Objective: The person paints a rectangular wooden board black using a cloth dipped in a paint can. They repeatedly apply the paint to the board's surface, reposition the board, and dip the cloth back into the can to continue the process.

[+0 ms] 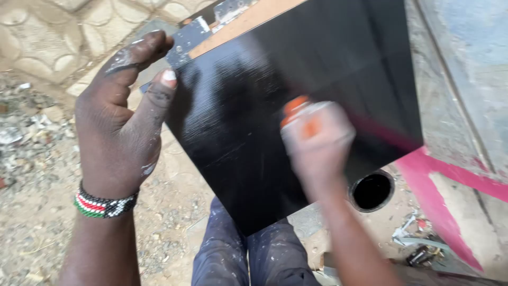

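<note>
Steadying the glossy black panel (296, 95) over my knees, left hand (119, 124) open with fingers (138, 53) on its upper-left edge, right hand (316, 140) blurred, clenched on an orange-white thing (304, 119); looks stiff, slick, wet-painted, so I'd grip edges only.

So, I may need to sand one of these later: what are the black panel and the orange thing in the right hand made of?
Black panel: probably wood board under glossy black paint; a bare tan edge shows at the top. Orange thing: too blurred to tell.
</note>
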